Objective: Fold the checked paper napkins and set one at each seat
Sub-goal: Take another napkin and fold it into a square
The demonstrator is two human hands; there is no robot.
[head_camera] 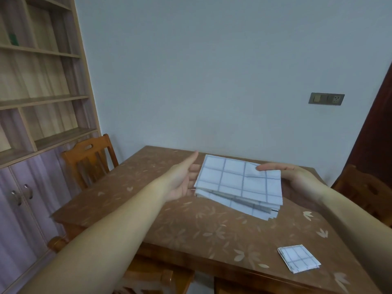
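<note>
One stack of white, blue-checked paper napkins [237, 181] is held over the brown flower-patterned bench [148, 209]. It is carried on the flat, straight-fingered left grip [184, 181] and pinched at its right edge by the right grip [294, 175]. One small folded checked napkin [299, 258] is laid at the bench's near right corner.

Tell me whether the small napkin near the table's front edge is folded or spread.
Folded: the small napkin is a compact square, stacked layers showing along its edges.

Dim, even indoor light; soft shadows. Overall slightly soft focus. Wide-angle bending at edges, notably left bookshelf [40, 71].
</note>
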